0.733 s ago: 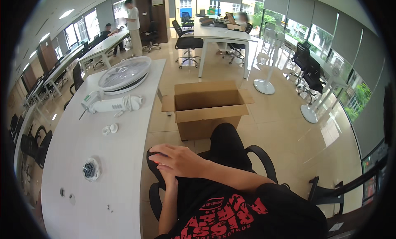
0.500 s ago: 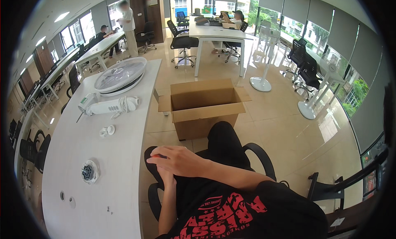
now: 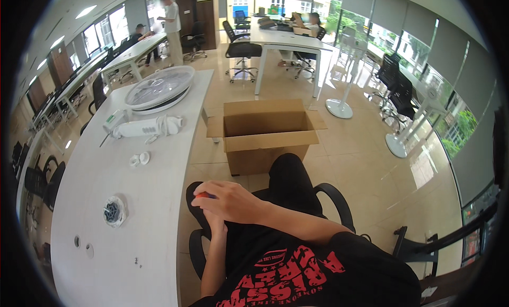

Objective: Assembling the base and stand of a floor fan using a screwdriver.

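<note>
Head view: right hand [image 3: 233,201] fingers pinching small red object [image 3: 204,195], left hand's [image 3: 214,220] hidden.

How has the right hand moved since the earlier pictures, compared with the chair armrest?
Cannot tell; the right hand lies beside the armrest as before.

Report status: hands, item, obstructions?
Right hand closed on small red item, over left hand in lap. Open cardboard box ahead on floor. White table to left.

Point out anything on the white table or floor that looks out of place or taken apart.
A fan lies in pieces on the long white table: round white fan grille flat, white motor body on its side, small round hub apart. The open brown cardboard box stands upright, undamaged.
</note>
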A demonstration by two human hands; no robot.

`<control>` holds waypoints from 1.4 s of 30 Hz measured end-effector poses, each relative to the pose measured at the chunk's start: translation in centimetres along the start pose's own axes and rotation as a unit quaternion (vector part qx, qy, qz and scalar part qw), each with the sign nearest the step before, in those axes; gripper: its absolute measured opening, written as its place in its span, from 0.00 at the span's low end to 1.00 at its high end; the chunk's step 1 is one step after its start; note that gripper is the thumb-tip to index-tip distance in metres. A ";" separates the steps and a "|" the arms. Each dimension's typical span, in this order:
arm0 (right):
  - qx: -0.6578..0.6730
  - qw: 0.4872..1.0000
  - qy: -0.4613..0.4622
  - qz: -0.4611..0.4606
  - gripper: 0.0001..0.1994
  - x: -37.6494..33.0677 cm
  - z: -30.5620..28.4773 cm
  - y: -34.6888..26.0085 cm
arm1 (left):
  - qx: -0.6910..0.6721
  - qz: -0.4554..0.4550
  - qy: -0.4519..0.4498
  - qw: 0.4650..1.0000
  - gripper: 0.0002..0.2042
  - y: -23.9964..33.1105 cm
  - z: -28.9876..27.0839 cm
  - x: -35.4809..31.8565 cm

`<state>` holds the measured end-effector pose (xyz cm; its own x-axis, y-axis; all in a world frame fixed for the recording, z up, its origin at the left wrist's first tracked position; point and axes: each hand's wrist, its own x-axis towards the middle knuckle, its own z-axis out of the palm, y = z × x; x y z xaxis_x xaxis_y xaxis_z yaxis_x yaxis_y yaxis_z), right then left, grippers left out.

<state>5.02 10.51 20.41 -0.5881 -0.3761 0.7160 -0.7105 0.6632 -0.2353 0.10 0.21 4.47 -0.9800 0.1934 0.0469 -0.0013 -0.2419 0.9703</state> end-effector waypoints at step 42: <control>0.023 0.998 -0.022 -0.055 0.09 1.1 -0.1 -3.2 | -0.048 0.021 0.151 0.987 0.18 -2.5 -3.2 -1.9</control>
<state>6.68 8.04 22.08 -0.5203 -0.4735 0.7107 -0.7884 0.5862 -0.1867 1.32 -2.56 1.21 -0.9943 -0.1068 -0.0006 0.0354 -0.3351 0.9415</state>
